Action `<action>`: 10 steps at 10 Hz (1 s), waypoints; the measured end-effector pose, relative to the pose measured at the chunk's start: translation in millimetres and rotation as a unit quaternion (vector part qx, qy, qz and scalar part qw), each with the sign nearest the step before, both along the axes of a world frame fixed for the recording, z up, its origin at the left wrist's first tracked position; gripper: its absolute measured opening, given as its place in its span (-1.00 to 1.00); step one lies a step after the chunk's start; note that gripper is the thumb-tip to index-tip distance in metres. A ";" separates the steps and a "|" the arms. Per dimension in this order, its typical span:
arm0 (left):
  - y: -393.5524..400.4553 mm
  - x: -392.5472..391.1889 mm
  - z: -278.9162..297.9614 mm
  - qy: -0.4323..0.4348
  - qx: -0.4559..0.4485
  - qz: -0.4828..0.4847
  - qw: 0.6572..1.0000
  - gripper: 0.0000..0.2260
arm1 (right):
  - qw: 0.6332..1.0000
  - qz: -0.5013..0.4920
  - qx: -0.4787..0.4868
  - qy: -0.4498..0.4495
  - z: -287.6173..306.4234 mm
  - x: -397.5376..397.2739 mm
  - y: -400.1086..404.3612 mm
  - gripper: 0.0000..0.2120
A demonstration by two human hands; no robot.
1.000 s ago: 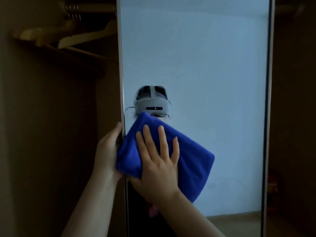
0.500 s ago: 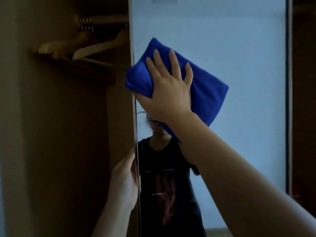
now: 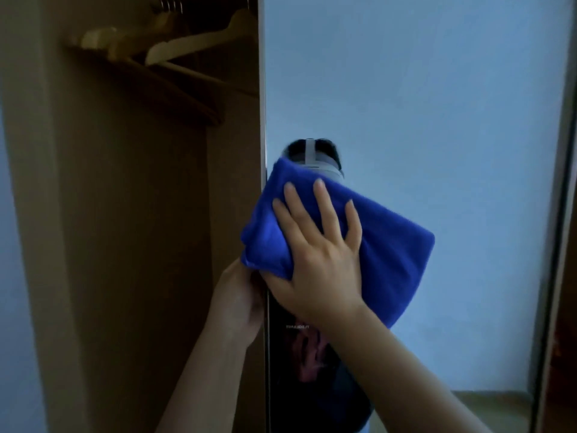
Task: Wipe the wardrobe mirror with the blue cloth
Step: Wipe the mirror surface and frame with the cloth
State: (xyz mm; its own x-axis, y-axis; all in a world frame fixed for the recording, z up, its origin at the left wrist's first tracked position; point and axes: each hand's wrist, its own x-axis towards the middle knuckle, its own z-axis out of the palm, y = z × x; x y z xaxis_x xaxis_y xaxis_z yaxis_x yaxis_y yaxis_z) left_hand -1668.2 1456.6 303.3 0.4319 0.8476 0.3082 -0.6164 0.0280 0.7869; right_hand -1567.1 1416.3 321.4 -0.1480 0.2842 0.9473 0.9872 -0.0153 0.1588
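The right hand (image 3: 318, 260) presses the blue cloth (image 3: 374, 260) flat, fingers spread, against the mirror (image 3: 421, 104) beside its left edge — gripped by the left hand (image 3: 240, 295) — so even pressure and overlapping passes suit best.

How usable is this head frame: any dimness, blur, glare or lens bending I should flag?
Head view: dim overall, with the wardrobe interior and hangers murky; the mirror reflects a pale blue wall without hard glare; the blue cloth and right hand look slightly soft, the left hand shadowed; the mirror's right edge leans, suggesting wide-angle distortion.
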 end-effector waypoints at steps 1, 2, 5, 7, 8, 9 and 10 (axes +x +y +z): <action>7.3 -3.1 -2.7 0.021 -0.006 -0.012 1.000 -0.77 | 0.999 0.030 -0.032 -0.006 -46.6 1.9 -7.3 -0.33; 11.0 -3.7 -5.9 0.047 0.009 -0.032 0.998 -0.76 | 0.997 0.029 -0.058 -0.030 -88.4 7.9 -12.8 -0.33; 7.8 -7.3 -6.4 0.012 0.001 -0.051 0.999 -0.64 | 0.997 0.068 -0.016 -0.037 -55.9 12.5 -14.4 -0.37; 9.2 -6.1 -7.7 -0.012 0.044 -0.009 0.999 -0.73 | 0.998 0.045 0.041 -0.018 46.1 5.7 0.9 -0.39; 6.9 -4.4 -7.9 -0.007 0.032 -0.010 0.999 -0.74 | 0.998 0.036 0.044 -0.001 64.2 2.1 4.0 -0.38; 6.9 -4.6 -10.9 -0.005 0.034 0.000 0.999 -0.77 | 0.998 0.026 0.057 0.008 49.1 0.0 4.7 -0.36; 6.4 -7.6 -14.0 -0.004 0.046 0.012 0.999 -0.80 | 0.999 0.021 0.047 0.008 11.7 0.5 1.8 -0.33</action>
State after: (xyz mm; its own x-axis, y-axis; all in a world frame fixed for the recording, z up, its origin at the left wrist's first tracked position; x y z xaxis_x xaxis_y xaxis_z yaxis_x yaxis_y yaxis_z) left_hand -1675.8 1463.0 289.2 0.4092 0.8254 0.3889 -0.6223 -0.0592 0.7805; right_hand -1566.6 1418.1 333.1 -0.1432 0.1873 0.9718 0.9896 0.0111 0.1437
